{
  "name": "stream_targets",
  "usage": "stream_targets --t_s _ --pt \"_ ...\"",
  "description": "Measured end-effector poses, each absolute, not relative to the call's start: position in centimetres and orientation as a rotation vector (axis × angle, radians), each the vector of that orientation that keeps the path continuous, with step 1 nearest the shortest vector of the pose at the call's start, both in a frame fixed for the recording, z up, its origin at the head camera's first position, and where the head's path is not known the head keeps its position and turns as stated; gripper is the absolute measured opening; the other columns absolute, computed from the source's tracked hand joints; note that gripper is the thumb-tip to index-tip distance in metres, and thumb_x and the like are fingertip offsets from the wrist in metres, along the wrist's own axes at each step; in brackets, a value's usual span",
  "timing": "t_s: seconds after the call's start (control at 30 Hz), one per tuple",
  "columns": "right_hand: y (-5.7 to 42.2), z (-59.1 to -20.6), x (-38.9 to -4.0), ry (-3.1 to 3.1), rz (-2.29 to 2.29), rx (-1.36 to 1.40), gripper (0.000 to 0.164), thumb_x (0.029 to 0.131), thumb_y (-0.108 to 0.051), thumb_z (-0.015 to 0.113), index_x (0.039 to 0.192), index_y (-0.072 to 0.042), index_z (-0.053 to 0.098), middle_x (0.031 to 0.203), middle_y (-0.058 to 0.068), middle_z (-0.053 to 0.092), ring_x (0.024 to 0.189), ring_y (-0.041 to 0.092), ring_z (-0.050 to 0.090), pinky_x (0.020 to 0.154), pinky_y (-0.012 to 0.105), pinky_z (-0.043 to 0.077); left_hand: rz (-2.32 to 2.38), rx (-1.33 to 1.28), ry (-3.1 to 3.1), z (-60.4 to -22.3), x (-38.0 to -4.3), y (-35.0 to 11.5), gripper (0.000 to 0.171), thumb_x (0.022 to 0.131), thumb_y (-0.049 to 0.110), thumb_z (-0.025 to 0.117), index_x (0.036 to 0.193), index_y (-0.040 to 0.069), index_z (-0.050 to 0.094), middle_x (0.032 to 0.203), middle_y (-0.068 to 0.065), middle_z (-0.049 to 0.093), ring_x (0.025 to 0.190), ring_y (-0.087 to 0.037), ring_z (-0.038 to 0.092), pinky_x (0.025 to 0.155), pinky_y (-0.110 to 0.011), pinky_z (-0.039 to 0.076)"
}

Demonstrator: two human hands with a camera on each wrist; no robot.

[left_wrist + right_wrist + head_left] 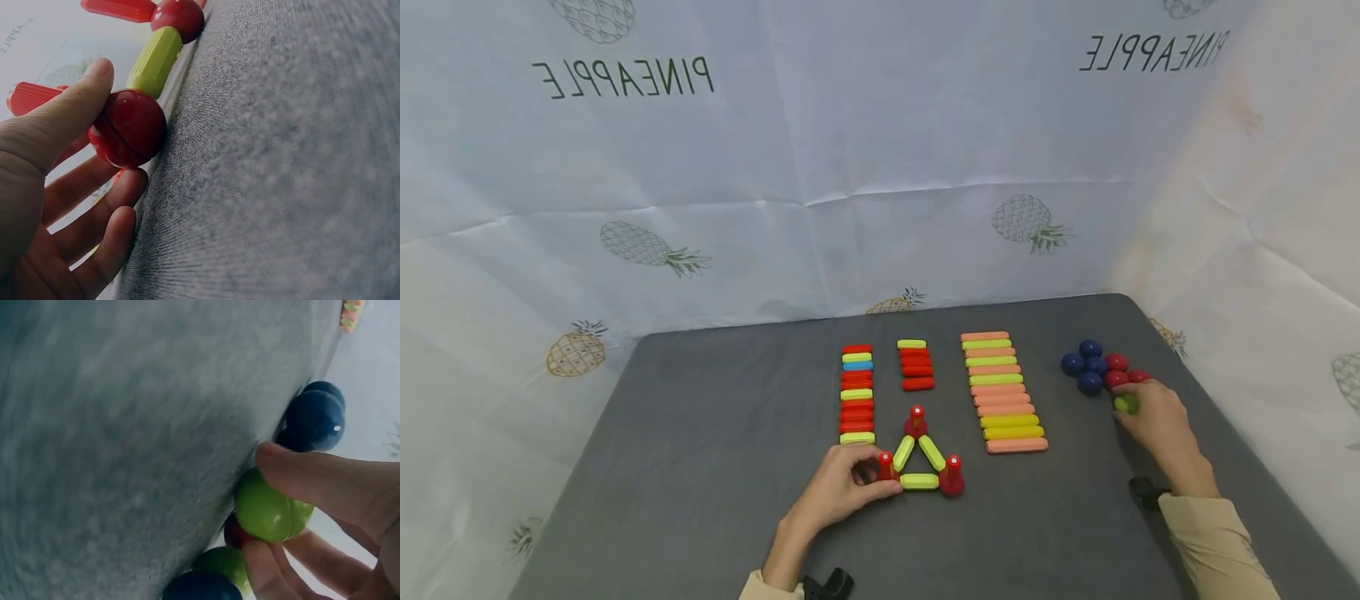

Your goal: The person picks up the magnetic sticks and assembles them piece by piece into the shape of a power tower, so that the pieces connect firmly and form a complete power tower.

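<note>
My left hand [842,487] grips the near left corner of a triangle made of red balls and yellow-green rods. In the left wrist view, thumb and fingers hold that corner's red ball [128,128], which joins a yellow-green rod [156,61]. A red rod [917,418] stands upright on each corner ball. At the table's right side, my right hand [1153,417] pinches a green ball [269,509] between thumb and fingers, close over the cloth. Red balls [1117,362] and dark blue balls [1090,383] lie just beyond it; another green ball [225,565] shows beside the fingers.
Behind the triangle lie a column of mixed rods [857,404], a short column of mostly red rods [916,367] and a longer column of pink and yellow rods [1003,390]. The dark grey table [715,433] meets white pineapple-print cloth [805,250] at the back.
</note>
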State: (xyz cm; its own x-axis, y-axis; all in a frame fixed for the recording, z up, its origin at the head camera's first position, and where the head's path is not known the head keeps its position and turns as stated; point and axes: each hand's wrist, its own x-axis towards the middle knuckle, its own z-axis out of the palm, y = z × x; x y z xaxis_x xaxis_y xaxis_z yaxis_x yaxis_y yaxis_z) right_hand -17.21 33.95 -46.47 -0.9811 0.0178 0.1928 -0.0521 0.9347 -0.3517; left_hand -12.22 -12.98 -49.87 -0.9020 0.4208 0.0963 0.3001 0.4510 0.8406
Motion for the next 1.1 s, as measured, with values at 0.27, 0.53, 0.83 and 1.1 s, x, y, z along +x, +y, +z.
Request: stream_targets --t_s 0.27,0.53,0.83,1.1 --pt "26.4 -41.4 -14.1 -2.693 0.946 0.28 0.029 0.085 -0.009 0.081 0.113 -0.001 0.076 0.106 0.021 0.072 0.084 0.02 0.072 0.064 0.017 0.053 1.452 0.634 2.558 -49.9 -12.3 -12.9 0.023 0.082 0.035 0.086 0.097 0.022 0.075 0.081 0.006 0.068 0.067 0.001 0.057 0.062 -0.02 0.054" --pt "16.6 -39.7 -11.4 -2.681 1.287 0.859 0.027 0.085 -0.02 0.084 0.111 -0.019 0.078 0.105 -0.004 0.073 0.084 0.001 0.065 0.072 0.027 0.061 1.452 0.634 2.561 -50.0 -12.3 -12.9 0.023 0.083 0.036 0.086 0.097 0.023 0.074 0.08 0.007 0.067 0.068 0.002 0.056 0.061 -0.02 0.053" --pt "15.0 -41.5 -11.5 -2.764 1.243 0.93 0.03 0.083 -0.015 0.086 0.111 -0.016 0.077 0.103 -0.005 0.07 0.088 0.002 0.063 0.074 0.028 0.059 1.44 0.617 2.549 -49.9 -12.3 -13.0 0.022 0.083 0.035 0.085 0.097 0.021 0.074 0.08 0.006 0.067 0.067 0.002 0.056 0.061 -0.02 0.053" --pt "19.5 -40.4 -12.6 -2.692 1.044 0.724 0.044 0.082 -0.024 0.087 0.123 -0.016 0.073 0.118 0.004 0.073 0.099 0.015 0.068 0.078 0.038 0.062 1.441 0.636 2.553 -50.2 -12.1 -13.0 0.023 0.083 0.035 0.085 0.098 0.021 0.074 0.08 0.006 0.067 0.068 0.002 0.056 0.062 -0.02 0.053"
